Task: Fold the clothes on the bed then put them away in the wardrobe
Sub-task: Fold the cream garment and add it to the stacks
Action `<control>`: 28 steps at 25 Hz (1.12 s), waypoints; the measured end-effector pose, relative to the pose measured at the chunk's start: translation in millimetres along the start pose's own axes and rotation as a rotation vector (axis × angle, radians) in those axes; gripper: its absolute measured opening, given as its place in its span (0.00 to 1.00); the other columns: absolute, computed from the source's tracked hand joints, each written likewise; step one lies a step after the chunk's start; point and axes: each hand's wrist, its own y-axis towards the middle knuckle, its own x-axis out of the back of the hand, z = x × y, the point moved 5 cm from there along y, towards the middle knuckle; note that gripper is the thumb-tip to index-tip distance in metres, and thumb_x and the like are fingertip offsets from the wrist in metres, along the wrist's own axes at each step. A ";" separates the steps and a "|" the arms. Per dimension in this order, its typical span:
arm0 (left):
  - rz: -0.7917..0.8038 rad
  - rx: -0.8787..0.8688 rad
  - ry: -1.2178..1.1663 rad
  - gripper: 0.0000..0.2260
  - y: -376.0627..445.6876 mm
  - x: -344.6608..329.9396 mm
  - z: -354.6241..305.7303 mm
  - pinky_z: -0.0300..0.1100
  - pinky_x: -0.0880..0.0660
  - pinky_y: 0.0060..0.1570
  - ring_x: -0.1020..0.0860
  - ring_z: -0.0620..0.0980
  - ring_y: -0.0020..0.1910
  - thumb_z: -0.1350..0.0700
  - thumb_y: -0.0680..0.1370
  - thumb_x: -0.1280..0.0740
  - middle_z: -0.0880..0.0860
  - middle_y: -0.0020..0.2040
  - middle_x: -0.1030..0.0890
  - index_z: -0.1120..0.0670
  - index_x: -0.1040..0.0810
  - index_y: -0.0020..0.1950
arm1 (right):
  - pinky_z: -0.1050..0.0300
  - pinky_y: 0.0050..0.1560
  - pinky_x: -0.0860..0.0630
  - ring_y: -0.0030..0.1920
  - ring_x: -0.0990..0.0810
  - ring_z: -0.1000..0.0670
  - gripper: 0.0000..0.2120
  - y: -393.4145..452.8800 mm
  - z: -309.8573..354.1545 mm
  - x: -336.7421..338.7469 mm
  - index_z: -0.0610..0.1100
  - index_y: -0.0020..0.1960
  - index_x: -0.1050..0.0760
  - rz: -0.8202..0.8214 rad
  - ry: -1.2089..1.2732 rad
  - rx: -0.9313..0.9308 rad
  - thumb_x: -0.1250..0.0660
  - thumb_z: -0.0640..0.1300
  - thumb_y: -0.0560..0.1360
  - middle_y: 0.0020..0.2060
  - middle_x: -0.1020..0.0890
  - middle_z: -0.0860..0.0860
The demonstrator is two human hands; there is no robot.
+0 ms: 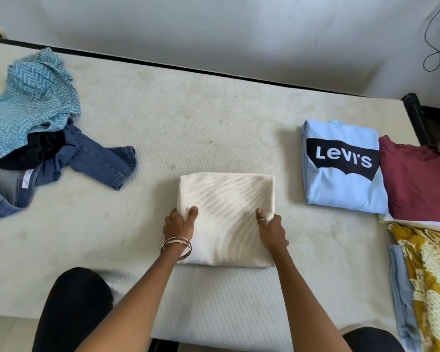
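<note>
A folded cream ribbed garment [226, 199] lies on the white mattress [188, 118] in front of me. My left hand [179, 223] grips its left edge, thumb on top and fingers tucked under. My right hand [271, 228] grips the right edge the same way. To the right lie a folded light blue Levi's shirt [341, 189] and a folded maroon shirt [419, 184]. At the left sits an unfolded heap: a teal zigzag-print top [31, 97], blue jeans [92, 158] and a black piece [36, 151].
A yellow patterned cloth [432, 280] and a pale blue strip of fabric [401, 293] lie at the right edge. A grey wall [214, 26] runs behind the bed. A dark frame [422, 118] stands at the back right. My knees show at the bed's near edge.
</note>
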 end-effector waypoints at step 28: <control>0.553 -0.057 -0.042 0.26 -180.4 -237.3 -51.0 0.51 0.30 0.65 0.26 0.58 0.62 0.50 0.80 0.38 0.60 0.67 0.27 0.57 0.43 0.74 | 0.44 0.73 0.40 0.73 0.38 0.34 0.31 -1.9 -203.7 246.4 0.36 0.75 0.46 -0.251 0.041 -0.194 0.40 0.52 0.81 0.74 0.38 0.35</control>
